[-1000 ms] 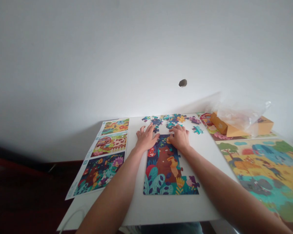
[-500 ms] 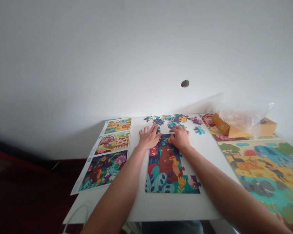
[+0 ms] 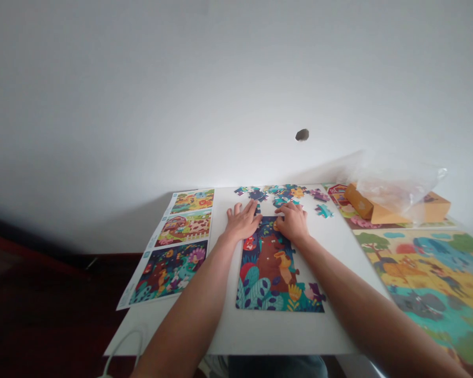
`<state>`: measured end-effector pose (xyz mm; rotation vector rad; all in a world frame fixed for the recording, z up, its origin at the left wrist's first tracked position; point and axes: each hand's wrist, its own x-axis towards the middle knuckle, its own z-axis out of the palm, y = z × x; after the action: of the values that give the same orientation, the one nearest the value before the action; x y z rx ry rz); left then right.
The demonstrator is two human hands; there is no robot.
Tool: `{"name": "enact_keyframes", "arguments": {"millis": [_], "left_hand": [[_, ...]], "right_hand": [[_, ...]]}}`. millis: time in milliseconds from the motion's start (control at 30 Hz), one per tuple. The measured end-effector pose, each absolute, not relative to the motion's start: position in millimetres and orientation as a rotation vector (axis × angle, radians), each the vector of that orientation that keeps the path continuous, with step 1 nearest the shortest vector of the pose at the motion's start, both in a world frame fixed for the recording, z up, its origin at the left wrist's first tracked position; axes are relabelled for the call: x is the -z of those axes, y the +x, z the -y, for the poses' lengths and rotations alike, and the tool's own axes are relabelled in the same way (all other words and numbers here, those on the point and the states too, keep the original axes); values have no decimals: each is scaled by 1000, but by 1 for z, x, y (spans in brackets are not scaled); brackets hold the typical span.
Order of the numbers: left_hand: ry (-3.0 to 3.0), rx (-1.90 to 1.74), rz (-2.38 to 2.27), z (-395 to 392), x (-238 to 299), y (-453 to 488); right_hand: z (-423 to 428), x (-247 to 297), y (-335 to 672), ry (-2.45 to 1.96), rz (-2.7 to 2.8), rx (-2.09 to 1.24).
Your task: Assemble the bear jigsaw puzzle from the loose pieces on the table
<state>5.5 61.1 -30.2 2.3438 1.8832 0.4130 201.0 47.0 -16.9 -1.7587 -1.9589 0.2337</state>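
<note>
A partly assembled jigsaw puzzle (image 3: 274, 262) with a brown bear among dark blue leaves lies flat on the table. My left hand (image 3: 242, 223) rests at its upper left corner, fingers spread, the thumb on the puzzle's top part. Beside the left fingertips, a dark blue piece (image 3: 257, 209) sticks up past the top edge. At the upper right of the puzzle is my right hand (image 3: 292, 223), fingers bent and resting down, thumb apart from the index finger. Part of the puzzle's right edge is hidden under it.
Loose puzzle pieces (image 3: 281, 191) lie in a heap at the back, with a teal piece (image 3: 324, 211) apart. A printed picture sheet (image 3: 167, 249) lies left. On the right are a finished safari puzzle (image 3: 425, 278), a yellow box (image 3: 386, 210) and a clear plastic bag (image 3: 402, 181). The wall (image 3: 220, 105) borders the table.
The view has shifted slightly, so everything sits a little farther right. Both hands stay in nearly the same place on the puzzle.
</note>
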Motion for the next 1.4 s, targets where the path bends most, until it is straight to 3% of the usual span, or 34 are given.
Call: {"name": "enact_keyframes", "arguments": {"millis": [833,1400], "left_hand": [[2050,-769,-2097,-99,31,6],[2135,-745,-2019,-141,39,13]], "right_hand": [[-62,30,206,-1702,1723,-283],[-67,34,205,-1710,1747,-252]]}}
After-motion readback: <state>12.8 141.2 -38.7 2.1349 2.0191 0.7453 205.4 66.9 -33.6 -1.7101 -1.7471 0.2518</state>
